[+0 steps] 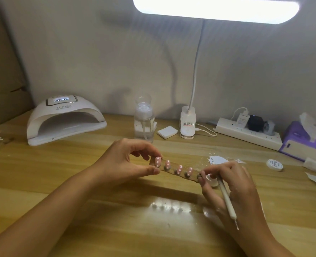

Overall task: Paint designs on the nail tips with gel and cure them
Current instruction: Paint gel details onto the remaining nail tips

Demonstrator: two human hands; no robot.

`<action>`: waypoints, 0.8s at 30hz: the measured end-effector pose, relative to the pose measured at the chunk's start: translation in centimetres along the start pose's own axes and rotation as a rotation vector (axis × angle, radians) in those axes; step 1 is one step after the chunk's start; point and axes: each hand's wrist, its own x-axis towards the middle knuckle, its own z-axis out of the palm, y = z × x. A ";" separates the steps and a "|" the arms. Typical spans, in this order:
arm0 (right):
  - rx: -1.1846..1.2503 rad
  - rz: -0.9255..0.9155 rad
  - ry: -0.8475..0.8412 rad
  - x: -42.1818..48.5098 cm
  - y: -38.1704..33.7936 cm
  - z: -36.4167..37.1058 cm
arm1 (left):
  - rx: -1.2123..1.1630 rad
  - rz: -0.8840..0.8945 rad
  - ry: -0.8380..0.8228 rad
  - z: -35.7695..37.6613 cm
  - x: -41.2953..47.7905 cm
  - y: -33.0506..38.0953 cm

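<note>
Pink nail tips point(179, 169), dots probably wet, on light stiff stick point(172, 171); take by ends only. Grip: left hand point(127, 160) pinches one end, right hand point(242, 184) other, plus pen point(225, 197).

Table point(79, 182): wood grain, glossy; lamp light is reflected.
Nail tips point(158, 161): smooth pink, glossy, white-dotted.
Curing lamp point(60, 115): smooth white plastic.
Pump bottle point(144, 123): clear plastic.
Dotting pen point(225, 197): matt white shaft.
Tissue box point(301, 140): purple, soft white paper tissue.
</note>
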 end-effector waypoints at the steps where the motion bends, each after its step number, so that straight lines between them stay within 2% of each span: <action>1: -0.010 -0.004 0.003 0.0 0.0 0.1 | 0.003 0.000 0.001 0.0 0.0 0.0; 8: -0.054 -0.018 0.019 -0.2 0.3 0.2 | -0.007 -0.045 0.009 0.3 -0.1 -1.1; 16: -0.050 -0.041 0.016 -0.5 0.2 0.1 | 0.074 -0.268 0.071 -1.2 -0.8 -4.5; 20: -0.027 -0.024 -0.008 -0.6 0.1 0.0 | 0.233 -0.269 0.145 -0.9 -0.9 -4.9; 24: 0.011 0.003 -0.032 -0.6 -0.1 -0.3 | 0.373 -0.263 0.127 -0.5 -0.7 -4.3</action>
